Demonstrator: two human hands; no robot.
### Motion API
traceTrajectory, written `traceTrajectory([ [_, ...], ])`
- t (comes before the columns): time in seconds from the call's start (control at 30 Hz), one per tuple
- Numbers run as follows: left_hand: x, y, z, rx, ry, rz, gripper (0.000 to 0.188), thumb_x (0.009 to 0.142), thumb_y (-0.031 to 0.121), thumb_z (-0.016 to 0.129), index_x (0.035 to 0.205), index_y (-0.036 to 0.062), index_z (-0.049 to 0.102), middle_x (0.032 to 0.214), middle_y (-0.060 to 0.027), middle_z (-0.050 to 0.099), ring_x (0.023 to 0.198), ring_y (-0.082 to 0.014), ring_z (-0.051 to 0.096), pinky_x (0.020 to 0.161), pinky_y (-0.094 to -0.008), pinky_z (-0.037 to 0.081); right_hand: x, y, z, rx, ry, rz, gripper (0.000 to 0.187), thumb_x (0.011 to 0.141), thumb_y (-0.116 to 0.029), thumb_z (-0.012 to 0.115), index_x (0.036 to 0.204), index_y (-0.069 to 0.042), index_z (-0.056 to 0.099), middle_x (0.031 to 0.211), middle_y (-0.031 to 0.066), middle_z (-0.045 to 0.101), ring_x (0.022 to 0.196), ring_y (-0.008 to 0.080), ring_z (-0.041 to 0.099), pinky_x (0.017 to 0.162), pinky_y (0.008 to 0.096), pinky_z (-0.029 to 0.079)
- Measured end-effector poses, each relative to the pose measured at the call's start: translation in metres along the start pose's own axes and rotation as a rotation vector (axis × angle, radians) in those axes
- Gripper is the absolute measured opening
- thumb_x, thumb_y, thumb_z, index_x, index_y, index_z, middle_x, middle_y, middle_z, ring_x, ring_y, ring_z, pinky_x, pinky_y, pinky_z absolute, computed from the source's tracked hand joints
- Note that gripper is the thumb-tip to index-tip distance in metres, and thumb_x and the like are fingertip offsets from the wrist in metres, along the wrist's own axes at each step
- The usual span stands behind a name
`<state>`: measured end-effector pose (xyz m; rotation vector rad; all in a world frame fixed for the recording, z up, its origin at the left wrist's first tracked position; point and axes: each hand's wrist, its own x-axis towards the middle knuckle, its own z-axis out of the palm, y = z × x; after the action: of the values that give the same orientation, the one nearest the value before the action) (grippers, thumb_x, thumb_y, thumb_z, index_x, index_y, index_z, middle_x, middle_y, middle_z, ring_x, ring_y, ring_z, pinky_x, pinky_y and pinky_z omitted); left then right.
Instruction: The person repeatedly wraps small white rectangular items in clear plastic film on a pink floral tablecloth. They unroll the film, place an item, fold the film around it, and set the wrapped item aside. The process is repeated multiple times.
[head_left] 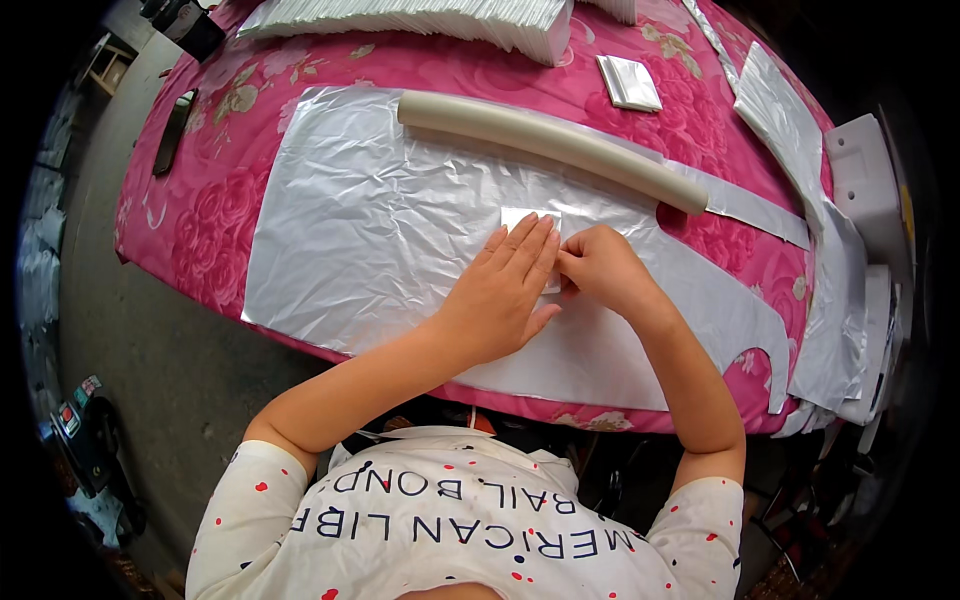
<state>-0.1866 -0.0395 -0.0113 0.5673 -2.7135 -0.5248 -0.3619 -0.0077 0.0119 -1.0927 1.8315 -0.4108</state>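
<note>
My left hand (500, 285) lies flat with its fingers stretched out, pressing on a small folded white square (514, 215). Much of that square is hidden beneath the palm and fingers. At its right edge, my right hand (605, 268) is closed in a pinch that seems to hold the rim; the fingertips are partly out of sight. Under both hands spreads a wide, creased silvery-white sheet (340, 210), with curved cut-outs along its right side. A long beige cardboard tube (550, 145) rests across the far part of the sheet.
A pink flowered cloth (215, 225) covers the table. At the back are a long row of folded white sheets (420, 25) and a small folded packet (630, 82). A phone (175, 132) and dark cup (185, 28) sit left. Silvery strips (835, 300) hang near white plastic bins (865, 170).
</note>
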Motion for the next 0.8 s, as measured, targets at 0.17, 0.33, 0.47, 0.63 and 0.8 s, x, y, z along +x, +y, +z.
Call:
traceTrajectory([
  [0.17, 0.005, -0.004, 0.020, 0.041, -0.050, -0.119, 0.092, 0.077, 0.045, 0.061, 0.139, -0.0081, 0.017, 0.145, -0.0268, 0.016, 0.136, -0.0400, 0.012, 0.111, -0.0482, 0.009, -0.004, -0.004, 0.001, -0.019, 0.023, -0.001, 0.030, 0.080, -0.025, 0.059, 0.064, 0.000, 0.065, 0.054, 0.0084, 0.061, 0.052, 0.0157, 0.060, 0.053, 0.0288, 0.046],
  [0.33, 0.004, -0.007, 0.026, 0.023, -0.065, -0.106, 0.102, 0.076, 0.050, 0.061, 0.140, -0.0077, 0.007, 0.146, -0.0277, 0.011, 0.138, -0.0394, 0.007, 0.111, -0.0478, 0.005, -0.015, -0.005, 0.002, -0.116, 0.096, -0.072, 0.022, 0.069, -0.023, 0.067, 0.067, -0.001, 0.065, 0.060, 0.0115, 0.062, 0.056, 0.0214, 0.061, 0.055, 0.0316, 0.048],
  [0.47, 0.002, -0.008, 0.022, 0.012, -0.046, -0.114, 0.106, 0.075, 0.054, 0.059, 0.141, -0.0075, 0.003, 0.146, -0.0278, 0.007, 0.138, -0.0390, 0.003, 0.111, -0.0482, 0.004, -0.029, -0.004, -0.002, -0.390, 0.160, -0.150, 0.021, 0.064, -0.019, 0.071, 0.067, 0.000, 0.064, 0.059, 0.0103, 0.060, 0.056, 0.0209, 0.059, 0.054, 0.0302, 0.046],
  [0.63, -0.024, -0.012, 0.005, -0.219, 0.221, -0.068, 0.089, 0.078, 0.038, 0.062, 0.141, -0.0038, 0.014, 0.145, -0.0267, 0.014, 0.136, -0.0378, 0.014, 0.109, -0.0469, 0.013, -0.036, -0.007, 0.000, -0.493, 0.372, -0.315, 0.025, 0.068, -0.020, 0.071, 0.084, -0.002, 0.064, 0.080, 0.0124, 0.065, 0.073, 0.0280, 0.062, 0.069, 0.0360, 0.049],
  [0.8, -0.107, -0.001, -0.033, -1.370, -0.188, -0.598, 0.028, 0.090, 0.009, 0.051, 0.115, -0.0040, 0.055, 0.111, -0.0186, 0.060, 0.100, -0.0204, 0.061, 0.085, -0.0303, 0.049, 0.005, -0.003, 0.034, -0.517, 0.460, -0.829, 0.051, 0.079, -0.031, 0.064, 0.117, -0.001, 0.052, 0.123, 0.0187, 0.049, 0.115, 0.0334, 0.044, 0.097, 0.0424, 0.034],
])
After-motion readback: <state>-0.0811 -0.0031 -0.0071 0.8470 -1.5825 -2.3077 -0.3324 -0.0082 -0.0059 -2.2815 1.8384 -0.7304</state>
